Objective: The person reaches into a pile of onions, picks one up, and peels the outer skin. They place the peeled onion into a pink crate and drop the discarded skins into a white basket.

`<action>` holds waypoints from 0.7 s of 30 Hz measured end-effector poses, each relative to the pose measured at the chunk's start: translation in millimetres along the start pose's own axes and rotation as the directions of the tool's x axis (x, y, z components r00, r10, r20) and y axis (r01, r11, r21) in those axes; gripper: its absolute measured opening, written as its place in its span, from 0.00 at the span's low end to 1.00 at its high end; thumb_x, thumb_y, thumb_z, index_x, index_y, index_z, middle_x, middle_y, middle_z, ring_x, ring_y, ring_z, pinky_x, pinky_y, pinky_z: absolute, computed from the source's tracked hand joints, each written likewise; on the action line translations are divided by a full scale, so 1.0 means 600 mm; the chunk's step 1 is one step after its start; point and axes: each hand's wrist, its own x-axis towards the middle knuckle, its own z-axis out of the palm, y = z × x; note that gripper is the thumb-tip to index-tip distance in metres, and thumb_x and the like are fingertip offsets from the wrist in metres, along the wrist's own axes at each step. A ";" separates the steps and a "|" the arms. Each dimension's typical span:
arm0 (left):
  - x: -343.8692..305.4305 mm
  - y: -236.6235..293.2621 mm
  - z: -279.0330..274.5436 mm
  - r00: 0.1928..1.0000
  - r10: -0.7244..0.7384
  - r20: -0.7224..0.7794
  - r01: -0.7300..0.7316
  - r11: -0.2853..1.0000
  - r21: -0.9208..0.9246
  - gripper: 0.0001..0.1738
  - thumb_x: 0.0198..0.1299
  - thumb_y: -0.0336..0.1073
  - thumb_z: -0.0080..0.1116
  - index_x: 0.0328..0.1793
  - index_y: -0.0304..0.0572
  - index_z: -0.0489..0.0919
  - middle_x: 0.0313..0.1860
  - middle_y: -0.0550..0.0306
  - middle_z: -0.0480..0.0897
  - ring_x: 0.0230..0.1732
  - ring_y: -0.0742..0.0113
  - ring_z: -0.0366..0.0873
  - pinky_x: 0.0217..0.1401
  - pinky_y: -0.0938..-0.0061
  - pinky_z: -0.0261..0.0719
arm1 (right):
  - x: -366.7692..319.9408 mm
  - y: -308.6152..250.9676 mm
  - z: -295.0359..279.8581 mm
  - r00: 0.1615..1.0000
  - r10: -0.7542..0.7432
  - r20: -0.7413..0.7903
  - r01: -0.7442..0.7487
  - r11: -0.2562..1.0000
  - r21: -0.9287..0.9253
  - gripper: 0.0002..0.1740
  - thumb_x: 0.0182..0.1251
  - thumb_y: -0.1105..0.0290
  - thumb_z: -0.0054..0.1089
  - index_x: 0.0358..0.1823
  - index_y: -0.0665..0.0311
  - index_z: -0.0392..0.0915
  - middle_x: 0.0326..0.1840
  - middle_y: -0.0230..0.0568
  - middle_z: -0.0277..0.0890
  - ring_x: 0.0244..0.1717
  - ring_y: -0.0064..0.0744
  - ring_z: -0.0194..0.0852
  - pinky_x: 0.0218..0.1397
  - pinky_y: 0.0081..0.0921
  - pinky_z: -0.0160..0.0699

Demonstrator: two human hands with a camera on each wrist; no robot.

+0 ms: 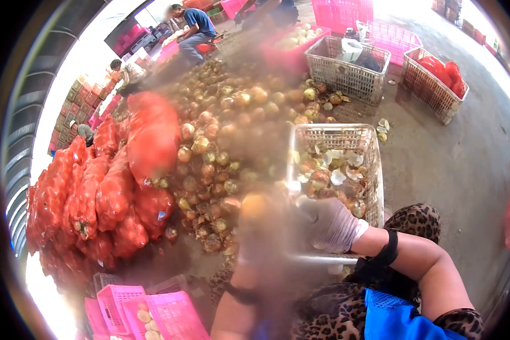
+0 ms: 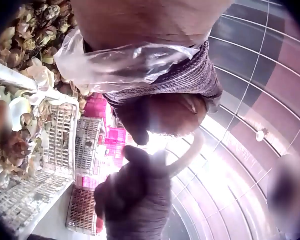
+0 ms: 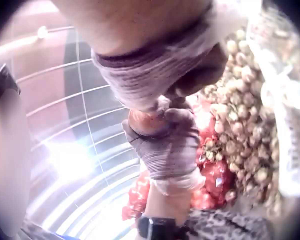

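In the head view, a brownish onion [image 1: 256, 205] sits in my gloved left hand [image 1: 260, 241], which is blurred by a smear on the lens. My left hand [image 3: 165, 152] grips the onion [image 3: 146, 122] from below in the right wrist view. My gloved right hand [image 1: 328, 224] is close beside it, over the near part of a white crate [image 1: 374, 164] holding onion skins. Bent fingers of the right hand [image 2: 135, 197] reach toward the onion [image 2: 177, 115] in the left wrist view. Beside them a pale curved strip [image 2: 188, 156] shows; I cannot tell whether the right hand holds it.
A large heap of onions [image 1: 209, 164] spreads ahead. Full red mesh sacks [image 1: 107, 187] are piled at left. Pink crates [image 1: 164, 317] stand at lower left, one with peeled onions. Beyond are a grey crate [image 1: 345, 71] and a seated person [image 1: 195, 34].
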 end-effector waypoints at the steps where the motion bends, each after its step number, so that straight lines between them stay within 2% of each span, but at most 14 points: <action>1: -0.005 0.000 0.013 1.000 -0.020 0.016 0.021 0.998 -0.064 0.47 0.47 0.56 0.69 0.69 0.40 0.63 0.60 0.50 0.73 0.60 0.55 0.74 0.63 0.58 0.76 | 0.023 -0.045 -0.066 0.981 0.176 -0.079 -0.156 0.965 0.209 0.11 0.61 0.68 0.59 0.44 0.63 0.78 0.28 0.44 0.75 0.29 0.41 0.77 0.32 0.35 0.76; 2: -0.010 0.000 0.026 0.998 -0.042 0.035 0.046 0.991 -0.126 0.49 0.48 0.57 0.69 0.71 0.41 0.61 0.61 0.50 0.72 0.60 0.55 0.74 0.63 0.58 0.76 | 0.038 -0.067 -0.100 0.924 0.364 -0.121 -0.285 0.863 0.417 0.10 0.59 0.70 0.60 0.42 0.64 0.78 0.29 0.46 0.75 0.30 0.43 0.78 0.34 0.37 0.76; 3: -0.014 0.004 0.034 0.987 -0.106 0.123 0.119 0.988 -0.102 0.53 0.45 0.58 0.71 0.72 0.41 0.60 0.61 0.47 0.72 0.61 0.53 0.74 0.61 0.57 0.78 | 0.044 -0.059 -0.102 0.929 0.346 -0.135 -0.263 0.869 0.418 0.10 0.57 0.71 0.61 0.41 0.64 0.78 0.30 0.47 0.75 0.30 0.43 0.78 0.34 0.38 0.76; 6: -0.019 0.018 0.059 0.989 -0.058 0.137 0.028 0.978 0.207 0.55 0.43 0.60 0.73 0.71 0.39 0.60 0.61 0.46 0.72 0.61 0.52 0.74 0.60 0.56 0.78 | 0.040 -0.030 -0.080 0.928 0.323 -0.184 -0.216 0.872 0.439 0.11 0.54 0.72 0.62 0.40 0.63 0.79 0.31 0.49 0.76 0.30 0.44 0.78 0.35 0.39 0.76; 7: -0.012 0.018 0.054 0.979 -0.080 0.189 0.044 0.981 0.187 0.55 0.42 0.61 0.73 0.71 0.38 0.60 0.61 0.46 0.72 0.60 0.52 0.74 0.55 0.58 0.82 | 0.037 -0.020 -0.067 0.924 0.325 -0.202 -0.207 0.869 0.450 0.10 0.54 0.70 0.63 0.39 0.62 0.79 0.32 0.48 0.77 0.30 0.44 0.78 0.34 0.38 0.76; 8: -0.007 0.007 0.048 0.973 -0.116 0.199 0.112 0.993 0.036 0.55 0.42 0.61 0.73 0.71 0.37 0.60 0.61 0.46 0.72 0.60 0.52 0.74 0.53 0.59 0.83 | 0.036 -0.014 -0.061 0.919 0.324 -0.223 -0.194 0.866 0.461 0.10 0.53 0.68 0.64 0.37 0.61 0.79 0.32 0.48 0.77 0.30 0.44 0.78 0.33 0.38 0.76; 10: -0.002 -0.008 0.034 0.960 -0.172 0.221 0.229 0.937 -0.265 0.55 0.42 0.60 0.72 0.70 0.36 0.61 0.60 0.46 0.72 0.59 0.52 0.75 0.49 0.61 0.85 | 0.033 -0.003 -0.084 0.889 0.445 -0.107 -0.331 0.787 0.520 0.13 0.52 0.60 0.67 0.35 0.60 0.82 0.33 0.43 0.79 0.31 0.41 0.79 0.33 0.33 0.76; 11: -0.004 -0.002 0.034 0.963 -0.221 0.156 0.256 0.931 -0.260 0.53 0.42 0.59 0.71 0.70 0.39 0.61 0.61 0.46 0.72 0.59 0.51 0.74 0.45 0.62 0.87 | 0.028 0.020 -0.070 0.830 0.557 0.027 -0.418 0.590 0.691 0.14 0.51 0.59 0.67 0.34 0.60 0.83 0.33 0.42 0.79 0.31 0.40 0.79 0.33 0.31 0.76; 14: -0.001 0.048 0.078 0.954 -0.267 0.136 0.274 0.961 -0.033 0.49 0.45 0.53 0.71 0.71 0.42 0.62 0.59 0.47 0.74 0.57 0.52 0.77 0.47 0.61 0.88 | 0.034 0.017 -0.078 0.743 0.656 0.131 -0.559 0.501 0.661 0.10 0.50 0.62 0.67 0.26 0.61 0.81 0.34 0.41 0.79 0.33 0.33 0.78 0.36 0.28 0.79; 15: 0.003 0.043 0.073 0.959 -0.271 0.085 0.257 0.955 0.146 0.43 0.47 0.43 0.70 0.70 0.45 0.64 0.57 0.48 0.76 0.53 0.53 0.80 0.46 0.61 0.89 | 0.033 0.010 -0.072 0.781 0.623 0.028 -0.507 0.608 0.611 0.10 0.51 0.63 0.66 0.25 0.61 0.80 0.34 0.41 0.79 0.34 0.32 0.78 0.36 0.28 0.80; 16: 0.005 0.033 0.061 0.965 -0.251 0.074 0.241 0.963 0.124 0.42 0.47 0.40 0.69 0.70 0.44 0.65 0.56 0.47 0.77 0.52 0.53 0.80 0.46 0.61 0.89 | 0.034 0.006 -0.069 0.814 0.577 -0.074 -0.449 0.705 0.549 0.09 0.52 0.64 0.66 0.24 0.62 0.80 0.34 0.40 0.79 0.34 0.31 0.78 0.37 0.27 0.80; 18: 0.002 0.018 0.037 0.977 -0.208 0.043 0.204 0.976 0.080 0.39 0.46 0.33 0.67 0.68 0.41 0.67 0.55 0.47 0.78 0.50 0.53 0.82 0.46 0.60 0.89 | 0.026 0.025 -0.082 0.703 0.688 0.178 -0.557 0.378 0.740 0.15 0.58 0.72 0.62 0.47 0.69 0.81 0.34 0.41 0.80 0.33 0.26 0.80 0.32 0.26 0.81; 20: -0.002 0.024 0.038 0.974 -0.171 0.147 0.184 0.980 -0.075 0.39 0.44 0.29 0.64 0.68 0.36 0.67 0.60 0.48 0.76 0.56 0.52 0.79 0.49 0.57 0.89 | 0.009 0.103 -0.068 0.468 0.748 0.470 -0.434 -0.269 0.860 0.16 0.60 0.70 0.61 0.50 0.67 0.80 0.38 0.47 0.82 0.39 0.30 0.83 0.37 0.29 0.83; 21: -0.005 0.027 0.041 0.976 -0.141 0.166 0.161 0.980 -0.115 0.40 0.44 0.29 0.64 0.68 0.35 0.67 0.60 0.48 0.75 0.58 0.51 0.78 0.50 0.56 0.88 | 0.005 0.121 -0.061 0.457 0.803 0.382 -0.753 0.120 0.647 0.19 0.61 0.68 0.61 0.54 0.66 0.77 0.39 0.50 0.82 0.40 0.32 0.83 0.38 0.30 0.84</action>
